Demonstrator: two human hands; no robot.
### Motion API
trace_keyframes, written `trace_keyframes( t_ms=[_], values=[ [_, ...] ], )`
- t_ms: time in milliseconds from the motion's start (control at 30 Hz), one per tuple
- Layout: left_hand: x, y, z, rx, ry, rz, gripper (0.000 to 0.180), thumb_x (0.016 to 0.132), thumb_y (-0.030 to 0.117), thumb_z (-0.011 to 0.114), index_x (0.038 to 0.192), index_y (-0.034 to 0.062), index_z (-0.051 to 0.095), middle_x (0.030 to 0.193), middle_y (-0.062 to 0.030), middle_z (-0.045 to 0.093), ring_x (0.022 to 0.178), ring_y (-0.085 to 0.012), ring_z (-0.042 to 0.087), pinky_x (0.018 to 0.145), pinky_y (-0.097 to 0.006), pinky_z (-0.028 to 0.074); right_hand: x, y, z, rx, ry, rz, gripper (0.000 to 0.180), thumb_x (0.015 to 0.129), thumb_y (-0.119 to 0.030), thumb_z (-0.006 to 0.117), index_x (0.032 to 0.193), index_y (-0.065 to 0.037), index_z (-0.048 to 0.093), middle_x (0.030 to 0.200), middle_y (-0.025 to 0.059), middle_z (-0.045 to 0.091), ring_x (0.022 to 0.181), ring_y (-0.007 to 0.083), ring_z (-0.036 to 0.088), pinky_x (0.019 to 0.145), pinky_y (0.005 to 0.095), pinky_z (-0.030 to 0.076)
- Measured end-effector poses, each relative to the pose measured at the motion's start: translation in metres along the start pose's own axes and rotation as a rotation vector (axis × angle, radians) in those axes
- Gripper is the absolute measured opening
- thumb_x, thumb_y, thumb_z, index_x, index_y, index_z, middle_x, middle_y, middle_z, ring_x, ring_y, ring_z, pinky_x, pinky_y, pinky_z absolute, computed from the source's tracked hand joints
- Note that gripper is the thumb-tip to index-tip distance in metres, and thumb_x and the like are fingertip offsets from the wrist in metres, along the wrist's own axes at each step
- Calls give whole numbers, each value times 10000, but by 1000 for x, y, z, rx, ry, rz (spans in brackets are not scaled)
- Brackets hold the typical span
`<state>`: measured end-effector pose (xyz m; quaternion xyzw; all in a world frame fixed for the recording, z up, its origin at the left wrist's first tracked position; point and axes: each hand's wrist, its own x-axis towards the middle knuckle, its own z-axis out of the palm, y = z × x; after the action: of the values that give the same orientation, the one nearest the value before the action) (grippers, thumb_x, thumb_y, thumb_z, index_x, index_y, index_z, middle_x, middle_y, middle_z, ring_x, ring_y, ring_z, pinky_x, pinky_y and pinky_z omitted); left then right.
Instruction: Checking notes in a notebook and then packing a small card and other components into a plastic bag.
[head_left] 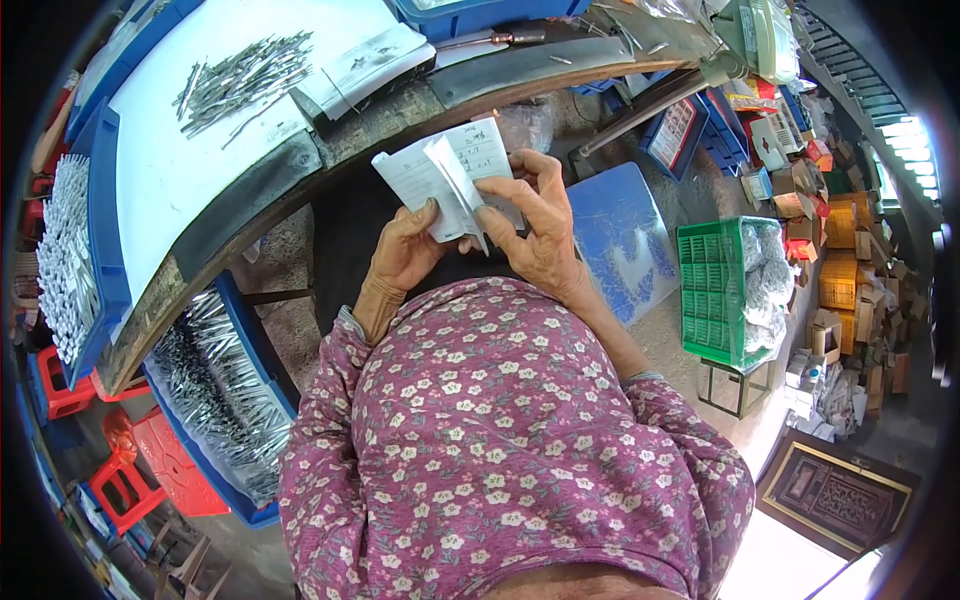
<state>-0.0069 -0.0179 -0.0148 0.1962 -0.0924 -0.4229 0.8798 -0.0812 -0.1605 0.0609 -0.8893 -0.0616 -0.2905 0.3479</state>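
Both hands held a small white paper booklet [445, 175] just below the tabletop [170, 170] edge. The left hand [405, 250] fingers gripped its bottom; the right hand [535, 225] fingers pinched its pages.

Bright, even daylight throughout, with no hard shadows across the white worktop [190, 150]. Blown-out glare at the lower right on the floor [780, 560] and at the far right edge. Deep shade under the bench. Strong fisheye bending of straight edges toward the rim, black vignette in all corners. Sharp centre, slight softness and smearing at the periphery.
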Motion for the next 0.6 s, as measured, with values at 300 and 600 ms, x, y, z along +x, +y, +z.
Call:
trace_keyframes(
  t_ms=[300, 600],
  values=[
    [0, 0, 3, 27, -15, 2, 430, 864, 257, 505, 1171, -30, 415, 991, -159, 573, 810, -282, 601, 627, -337, 482, 0, 2, -1, 43, -18, -12, 219, 722, -129, 632, 930, -65, 606, 1023, 160, 434, 934, 286, 486, 753, 357, 441],
    [0, 1, 3, 108, -74, 2, 413, 869, 266, 494, 1151, -30, 435, 979, -158, 577, 787, -283, 604, 629, -334, 473, 0, -1, 3, 169, -43, 64, 162, 773, -36, 566, 929, -26, 607, 1050, 167, 417, 881, 236, 535, 603, 262, 528]
  ],
)
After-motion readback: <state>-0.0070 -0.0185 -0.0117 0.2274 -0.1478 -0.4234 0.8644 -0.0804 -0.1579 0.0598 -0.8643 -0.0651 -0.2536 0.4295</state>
